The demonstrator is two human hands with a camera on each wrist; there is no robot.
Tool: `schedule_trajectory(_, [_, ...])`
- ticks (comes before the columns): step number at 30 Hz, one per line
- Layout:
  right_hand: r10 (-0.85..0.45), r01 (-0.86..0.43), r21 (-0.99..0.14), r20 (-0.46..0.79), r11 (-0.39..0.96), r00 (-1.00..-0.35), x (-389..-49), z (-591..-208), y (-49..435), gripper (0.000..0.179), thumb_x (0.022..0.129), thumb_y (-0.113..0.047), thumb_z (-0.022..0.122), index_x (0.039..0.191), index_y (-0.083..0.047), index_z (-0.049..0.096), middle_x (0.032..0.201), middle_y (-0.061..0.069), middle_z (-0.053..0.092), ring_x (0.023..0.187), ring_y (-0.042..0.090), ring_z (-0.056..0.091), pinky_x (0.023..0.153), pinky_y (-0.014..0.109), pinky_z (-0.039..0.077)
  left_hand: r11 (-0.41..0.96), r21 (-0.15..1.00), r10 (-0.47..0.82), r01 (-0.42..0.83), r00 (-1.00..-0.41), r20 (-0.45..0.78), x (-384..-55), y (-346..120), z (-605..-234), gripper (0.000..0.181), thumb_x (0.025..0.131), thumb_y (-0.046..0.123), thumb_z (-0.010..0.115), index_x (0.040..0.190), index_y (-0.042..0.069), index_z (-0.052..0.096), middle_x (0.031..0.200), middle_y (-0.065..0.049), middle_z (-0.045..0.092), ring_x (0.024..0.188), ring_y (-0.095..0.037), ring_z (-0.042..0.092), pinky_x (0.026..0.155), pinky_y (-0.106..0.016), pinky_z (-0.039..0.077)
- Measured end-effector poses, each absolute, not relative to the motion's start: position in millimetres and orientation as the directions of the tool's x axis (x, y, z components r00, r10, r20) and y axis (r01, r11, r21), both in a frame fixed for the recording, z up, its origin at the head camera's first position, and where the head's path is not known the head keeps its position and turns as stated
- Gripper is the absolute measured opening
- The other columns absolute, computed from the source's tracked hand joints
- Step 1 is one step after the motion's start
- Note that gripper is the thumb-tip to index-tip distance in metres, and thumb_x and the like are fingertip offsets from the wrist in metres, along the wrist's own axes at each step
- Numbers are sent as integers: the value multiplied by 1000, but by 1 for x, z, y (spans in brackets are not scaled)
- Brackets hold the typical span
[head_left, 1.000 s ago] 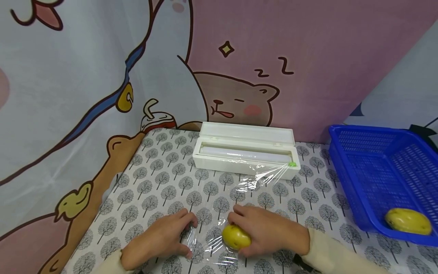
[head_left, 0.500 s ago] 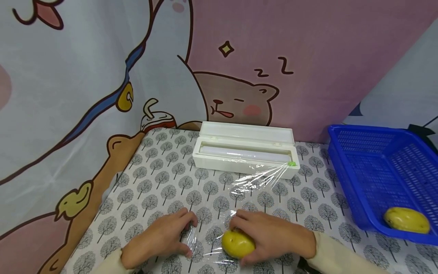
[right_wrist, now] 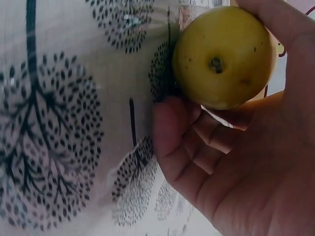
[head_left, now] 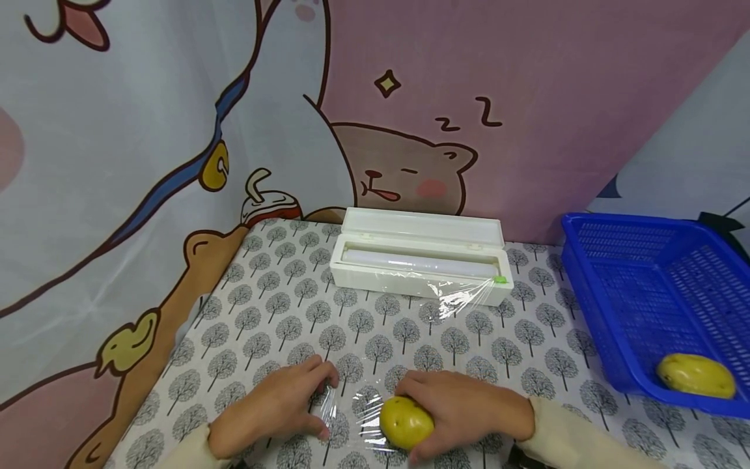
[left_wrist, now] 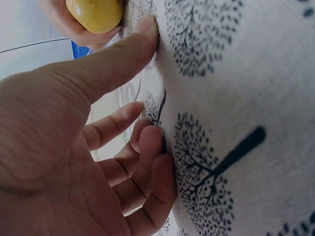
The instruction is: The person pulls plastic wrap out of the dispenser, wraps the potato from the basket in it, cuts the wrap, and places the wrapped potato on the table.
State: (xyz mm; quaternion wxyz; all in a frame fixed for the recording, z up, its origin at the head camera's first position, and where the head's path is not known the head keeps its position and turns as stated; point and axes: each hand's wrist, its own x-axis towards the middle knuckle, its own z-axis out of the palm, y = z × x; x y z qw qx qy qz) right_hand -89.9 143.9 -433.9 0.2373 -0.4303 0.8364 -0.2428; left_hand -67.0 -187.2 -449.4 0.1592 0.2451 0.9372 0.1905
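Fruit (head_left: 405,422) gripped by right hand (head_left: 456,413), left hand (head_left: 280,407) apart, fingers loosely bent

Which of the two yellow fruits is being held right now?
The fruit in the right hand, gripped by its fingers. The other fruit lies in the blue basket, with no hand on it.

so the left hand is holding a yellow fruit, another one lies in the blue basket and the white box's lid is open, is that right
No: the right hand holds that yellow fruit, not the left hand, as the head view shows. The other fruit does lie in the blue basket, and the lid of the white box is open.
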Motion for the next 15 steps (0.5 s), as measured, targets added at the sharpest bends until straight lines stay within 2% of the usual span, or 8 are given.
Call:
schedule_trajectory(8, [-807,-546,-632,-233,550,-543,-87,-434,141,64,74,-52,98,119,-24,63,105,-21,54,83,-3,54,68,21,51,809,438,516,393,-831,-208,-67,-187,-451,69,66,50,102,119,29,63,103,17,52,85,-7,57,75,-35,54])
schedule_trajectory(15, [-789,-527,-642,-211,557,-577,-86,-437,143,65,73,-53,98,119,-25,61,107,-19,54,83,-2,54,68,22,52,809,438,516,392,-830,-210,-67,-187,-450,69,65,51,102,119,29,64,104,17,53,87,-8,58,76,-37,55])
